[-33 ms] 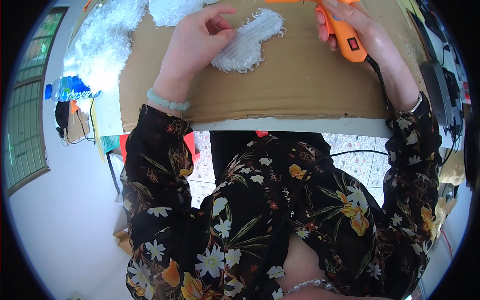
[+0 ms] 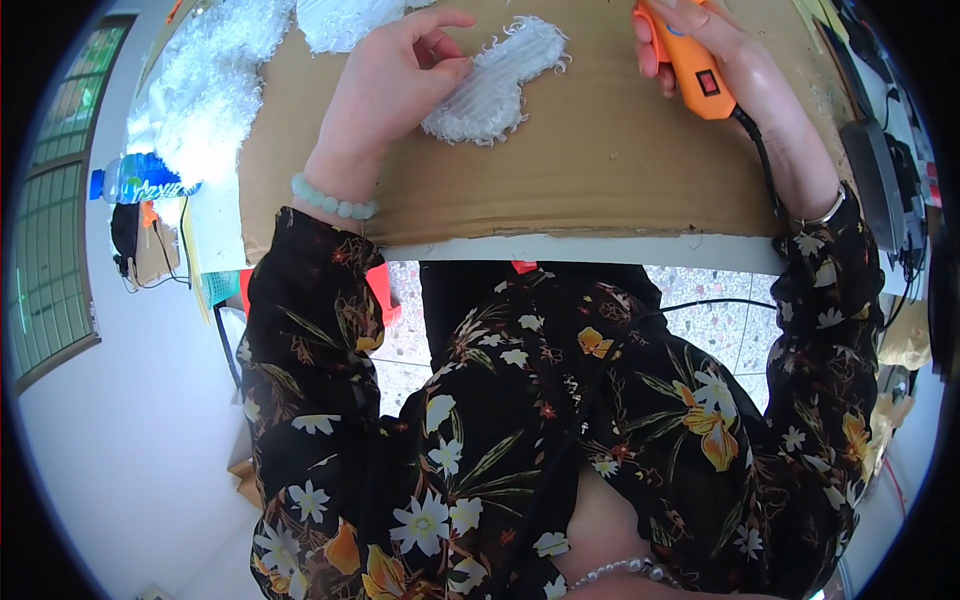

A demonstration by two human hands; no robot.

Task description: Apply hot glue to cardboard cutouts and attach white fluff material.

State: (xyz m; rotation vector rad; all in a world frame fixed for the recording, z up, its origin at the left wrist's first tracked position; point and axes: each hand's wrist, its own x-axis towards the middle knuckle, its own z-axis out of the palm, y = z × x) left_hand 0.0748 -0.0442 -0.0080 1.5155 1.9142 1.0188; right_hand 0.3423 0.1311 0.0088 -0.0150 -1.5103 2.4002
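Note:
My right hand [image 2: 715, 45] grips an orange glue gun [image 2: 698, 75] by its handle, fingers at the trigger. Its red rocker switch faces up, a black cord runs from the handle's end along my forearm, and the front part is cut off by the top edge. My left hand [image 2: 400, 75] rests on the cardboard, its index finger stretched out and apart from the thumb. The thumb tip touches the upper left edge of a small white shaggy fabric piece [image 2: 495, 90], which lies flat with its ribbed side up.
Brown cardboard [image 2: 600, 190] covers the white table. White shaggy material [image 2: 215, 90] is heaped at the left, beside another white piece [image 2: 350, 22] at the top. A blue-labelled bottle [image 2: 145, 178] is at the far left. Dark devices [image 2: 872, 180] and cables line the right edge.
The glue gun has shifted slightly upward in my right hand's grip, and its front part has left the view. My left hand and the white fabric piece have barely moved.

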